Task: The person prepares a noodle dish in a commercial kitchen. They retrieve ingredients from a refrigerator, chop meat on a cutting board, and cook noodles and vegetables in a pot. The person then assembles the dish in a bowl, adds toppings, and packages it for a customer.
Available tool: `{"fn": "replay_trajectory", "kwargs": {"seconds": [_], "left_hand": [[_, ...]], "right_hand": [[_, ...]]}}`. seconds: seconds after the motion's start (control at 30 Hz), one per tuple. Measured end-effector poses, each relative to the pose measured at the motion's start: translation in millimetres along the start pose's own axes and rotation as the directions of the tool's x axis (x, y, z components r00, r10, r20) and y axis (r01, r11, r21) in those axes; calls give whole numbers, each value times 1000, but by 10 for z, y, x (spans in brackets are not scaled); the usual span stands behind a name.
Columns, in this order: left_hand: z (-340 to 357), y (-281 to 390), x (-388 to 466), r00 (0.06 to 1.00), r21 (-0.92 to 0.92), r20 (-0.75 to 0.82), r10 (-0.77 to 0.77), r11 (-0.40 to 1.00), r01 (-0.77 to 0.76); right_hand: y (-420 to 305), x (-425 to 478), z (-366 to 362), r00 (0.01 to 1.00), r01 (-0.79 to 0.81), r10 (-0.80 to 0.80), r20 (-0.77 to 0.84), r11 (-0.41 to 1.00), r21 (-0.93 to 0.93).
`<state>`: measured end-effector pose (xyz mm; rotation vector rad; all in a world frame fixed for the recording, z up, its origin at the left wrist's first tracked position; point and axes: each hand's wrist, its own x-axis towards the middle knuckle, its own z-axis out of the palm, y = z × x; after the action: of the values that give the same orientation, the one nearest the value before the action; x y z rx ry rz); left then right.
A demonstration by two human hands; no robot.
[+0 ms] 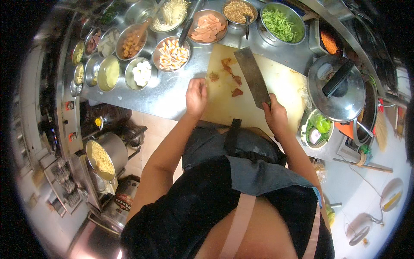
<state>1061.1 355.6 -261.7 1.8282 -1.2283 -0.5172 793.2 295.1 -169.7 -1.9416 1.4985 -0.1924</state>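
Observation:
A wide cleaver point(250, 74) is in my right hand point(275, 115), its blade angled up and to the left over a pale cutting board point(286, 87). Small brown pieces of what looks like cooked meat point(237, 92) lie on the board, left of the blade. At the board's left edge is my left hand point(196, 97), with its fingers curled; nothing shows in it, though its palm side is hidden. Beyond that hand stands a metal bowl of sliced crab sticks point(173, 54). Behind the board is a bowl of sliced pinkish sausage point(208, 28).
Several metal bowls line the far side, including white eggs point(141, 73), chopped peanuts point(238, 12) and shredded green vegetable point(281, 26). A lidded pan point(336, 87) and a basket of vegetables point(318, 129) stand at the right. A pot of noodles point(103, 158) is lower left.

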Motion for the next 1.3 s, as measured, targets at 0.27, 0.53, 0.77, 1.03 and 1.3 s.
{"fn": "replay_trajectory", "kwargs": {"seconds": [0.27, 0.53, 0.77, 1.03, 1.3], "left_hand": [[226, -10, 314, 984, -28, 179, -3, 1000, 8], [252, 0, 33, 981, -216, 128, -149, 961, 174], [64, -122, 79, 976, -147, 161, 148, 981, -124], [144, -234, 50, 909, -174, 228, 349, 933, -314], [99, -184, 92, 919, -120, 249, 307, 951, -285]], "right_hand": [[-80, -78, 116, 997, -68, 67, 35, 997, 25], [-155, -134, 305, 999, -5, 2, 38, 996, 89], [-238, -194, 458, 996, 9, -11, 92, 1000, 22], [-456, -247, 548, 997, 18, -20, 80, 999, 29], [-525, -279, 641, 997, -43, 43, 62, 999, -11]]}}
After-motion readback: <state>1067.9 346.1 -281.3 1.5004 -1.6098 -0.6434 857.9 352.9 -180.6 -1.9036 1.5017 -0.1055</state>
